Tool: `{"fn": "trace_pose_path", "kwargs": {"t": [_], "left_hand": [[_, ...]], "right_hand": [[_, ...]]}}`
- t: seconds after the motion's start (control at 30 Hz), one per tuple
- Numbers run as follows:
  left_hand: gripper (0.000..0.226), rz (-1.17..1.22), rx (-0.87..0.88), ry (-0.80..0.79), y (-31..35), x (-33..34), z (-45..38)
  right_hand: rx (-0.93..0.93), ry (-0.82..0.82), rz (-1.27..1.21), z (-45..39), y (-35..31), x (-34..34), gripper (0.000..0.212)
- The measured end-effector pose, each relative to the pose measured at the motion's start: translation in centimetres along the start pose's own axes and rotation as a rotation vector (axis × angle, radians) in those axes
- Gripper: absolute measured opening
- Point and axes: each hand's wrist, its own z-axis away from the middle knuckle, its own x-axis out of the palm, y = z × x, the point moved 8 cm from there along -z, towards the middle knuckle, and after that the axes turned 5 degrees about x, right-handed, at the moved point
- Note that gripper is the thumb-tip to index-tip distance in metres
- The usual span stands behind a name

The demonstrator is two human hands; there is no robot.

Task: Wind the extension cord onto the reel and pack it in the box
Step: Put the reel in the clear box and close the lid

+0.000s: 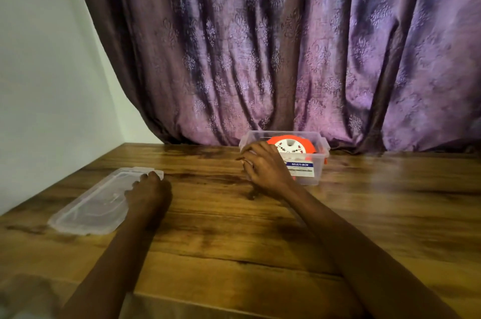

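Reel (291, 148) boxed (321, 147), right hand (265, 167) steadying rim (grip unclear); left hand (148, 192) loose on lid (91, 205), closing next

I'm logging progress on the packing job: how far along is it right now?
Done: the orange reel already lies inside the clear box. In hand: the right hand is at the box's near left corner, and the left hand rests on the lid lying flat on the table. Left: putting the lid on the box.
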Motion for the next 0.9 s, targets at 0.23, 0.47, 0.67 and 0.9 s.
{"fn": "trace_pose_path", "kwargs": {"t": [0.23,0.47,0.67,0.9], "left_hand": [[0.047,-0.002,-0.034,0.088,-0.6,-0.9,0.4],[0.031,0.187,0.293,0.243,5.6,-4.4,0.0],[0.053,0.183,0.705,0.136,14.1,-5.4,-1.2],[0.031,0.060,1.102,0.155,24.9,-6.1,3.2]], "right_hand": [[-0.007,0.019,-0.039,1.1,0.0,-0.5,0.021],[0.164,0.150,-0.112,1.6,5.0,-3.3,0.029],[0.255,0.154,-0.059,2.0,8.2,-4.9,0.047],[0.230,0.152,-0.065,2.1,10.0,-7.3,0.050]]}}
